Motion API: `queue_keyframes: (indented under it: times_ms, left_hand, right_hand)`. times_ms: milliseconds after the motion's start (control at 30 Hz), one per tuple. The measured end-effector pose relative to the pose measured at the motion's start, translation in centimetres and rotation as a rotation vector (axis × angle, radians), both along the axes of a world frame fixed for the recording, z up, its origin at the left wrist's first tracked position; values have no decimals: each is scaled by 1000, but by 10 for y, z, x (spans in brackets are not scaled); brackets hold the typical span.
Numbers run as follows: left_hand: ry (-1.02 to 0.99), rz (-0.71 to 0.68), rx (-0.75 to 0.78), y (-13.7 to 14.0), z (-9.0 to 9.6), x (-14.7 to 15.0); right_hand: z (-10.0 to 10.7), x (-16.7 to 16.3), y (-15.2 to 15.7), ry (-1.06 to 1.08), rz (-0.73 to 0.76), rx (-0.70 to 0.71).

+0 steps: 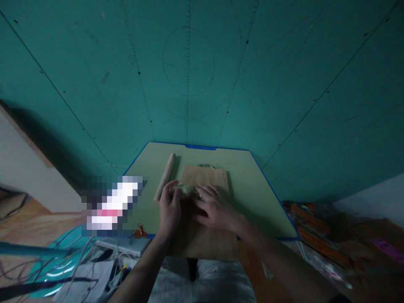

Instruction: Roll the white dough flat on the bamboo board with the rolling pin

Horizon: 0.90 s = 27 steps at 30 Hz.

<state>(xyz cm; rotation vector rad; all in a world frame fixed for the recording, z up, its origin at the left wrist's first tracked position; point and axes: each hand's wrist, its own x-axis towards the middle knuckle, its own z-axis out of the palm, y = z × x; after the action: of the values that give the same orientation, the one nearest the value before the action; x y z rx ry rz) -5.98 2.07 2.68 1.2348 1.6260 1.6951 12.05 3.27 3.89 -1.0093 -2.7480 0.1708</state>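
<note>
A wooden cutting board [205, 174] with a metal handle at its far end lies on the small table in front of me. Over its left side, my left hand [170, 210] curls thumb and fingers around a pale, soft-looking lump [187, 192]; the dim light hides whether it is dough or thin wrapping. My right hand [216, 208] is spread, palm down, over the board, fingertips at the lump's right edge. Left of the board, a wooden rolling pin [166, 174] lies slantwise, its near end close to my left fingers.
The pale tabletop [252, 189] has a blue rim and stands against a green wall [202, 84]. A blurred-out bright object [116, 202] is at its left edge. Cables and a teal object [57, 261] lie lower left; boxes [341, 240] stand at right.
</note>
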Motion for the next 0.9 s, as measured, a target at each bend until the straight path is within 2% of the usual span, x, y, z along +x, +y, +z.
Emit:
queue_keyframes:
  times_ms: [267,433,700,900]
  left_hand:
    - [-7,-22,-7,-1,2,0]
    - [-24,-30,-10,-1,2,1]
    - [-49,-27,-23,-1,1,1]
    - [-63,-78,-67,2,2,0]
  right_hand:
    - [8,0,0,-10,-10,40]
    - [4,-1,-4,-22,-29,2]
    - [2,0,-9,-13,-28,22]
    - [11,8,-12,11,-39,-2]
